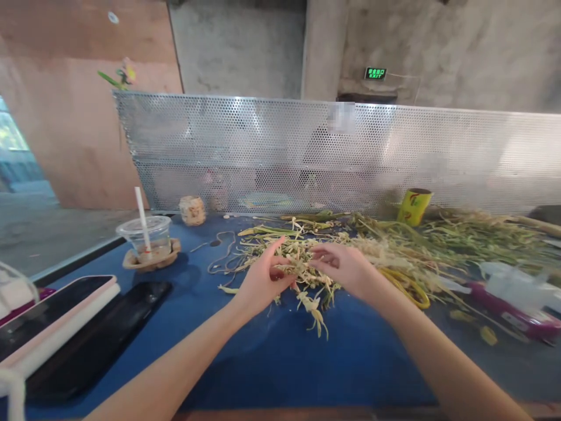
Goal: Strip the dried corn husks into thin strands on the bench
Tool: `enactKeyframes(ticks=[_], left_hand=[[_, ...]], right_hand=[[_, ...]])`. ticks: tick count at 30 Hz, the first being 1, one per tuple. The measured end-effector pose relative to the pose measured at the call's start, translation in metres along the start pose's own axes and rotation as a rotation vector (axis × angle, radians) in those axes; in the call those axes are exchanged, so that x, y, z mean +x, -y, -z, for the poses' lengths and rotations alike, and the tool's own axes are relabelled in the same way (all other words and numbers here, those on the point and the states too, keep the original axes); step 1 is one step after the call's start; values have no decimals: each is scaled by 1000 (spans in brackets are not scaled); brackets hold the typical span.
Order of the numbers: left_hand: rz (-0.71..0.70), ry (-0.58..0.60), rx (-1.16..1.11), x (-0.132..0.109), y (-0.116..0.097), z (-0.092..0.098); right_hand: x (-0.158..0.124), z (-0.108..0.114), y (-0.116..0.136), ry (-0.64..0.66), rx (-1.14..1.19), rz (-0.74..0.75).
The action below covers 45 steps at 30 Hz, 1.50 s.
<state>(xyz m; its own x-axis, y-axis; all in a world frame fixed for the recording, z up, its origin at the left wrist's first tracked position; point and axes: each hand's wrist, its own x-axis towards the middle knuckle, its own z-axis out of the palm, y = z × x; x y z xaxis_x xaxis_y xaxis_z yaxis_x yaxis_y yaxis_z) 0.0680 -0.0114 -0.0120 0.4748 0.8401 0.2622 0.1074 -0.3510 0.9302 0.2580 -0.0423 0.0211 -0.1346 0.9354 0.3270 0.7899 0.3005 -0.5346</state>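
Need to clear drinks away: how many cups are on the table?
2. A clear plastic cup with a straw stands at left; a yellow cup sits by the perforated panel, back right. The plant pile may hide more.

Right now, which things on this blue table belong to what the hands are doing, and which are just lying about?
In hand: left hand, right hand, the dried stalks between them, the heap of stalks behind.

Lying about: plastic cup with straw, pink-edged phone, black phone, yellow can, small jar, purple packet.
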Motion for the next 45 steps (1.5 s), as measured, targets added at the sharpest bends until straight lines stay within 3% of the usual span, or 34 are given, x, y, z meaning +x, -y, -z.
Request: enactKeyframes(ticks=[3, 9, 13, 21, 30, 38, 40, 45], left_hand=[[-44, -2, 70, -1, 3, 4], [-103, -45, 169, -4, 4, 10], [-117, -7, 154, -6, 4, 9], [-4, -17, -50, -6, -4, 4], [19, -58, -127, -6, -4, 3], [4, -53, -99, -6, -7, 4], [-53, -80, -3, -7, -6, 5], [-386, -216, 348, -10, 0, 6]], right_hand=[[13, -17, 15, 94, 185, 50], [16, -33, 0, 86, 429, 17], [10, -29, 0, 100, 376, 92], [4, -20, 9, 70, 103, 193], [2, -27, 5, 17, 245, 215], [4, -33, 3, 71, 530, 132], [5, -35, 2, 65, 579, 101], [9, -41, 1, 37, 706, -10]])
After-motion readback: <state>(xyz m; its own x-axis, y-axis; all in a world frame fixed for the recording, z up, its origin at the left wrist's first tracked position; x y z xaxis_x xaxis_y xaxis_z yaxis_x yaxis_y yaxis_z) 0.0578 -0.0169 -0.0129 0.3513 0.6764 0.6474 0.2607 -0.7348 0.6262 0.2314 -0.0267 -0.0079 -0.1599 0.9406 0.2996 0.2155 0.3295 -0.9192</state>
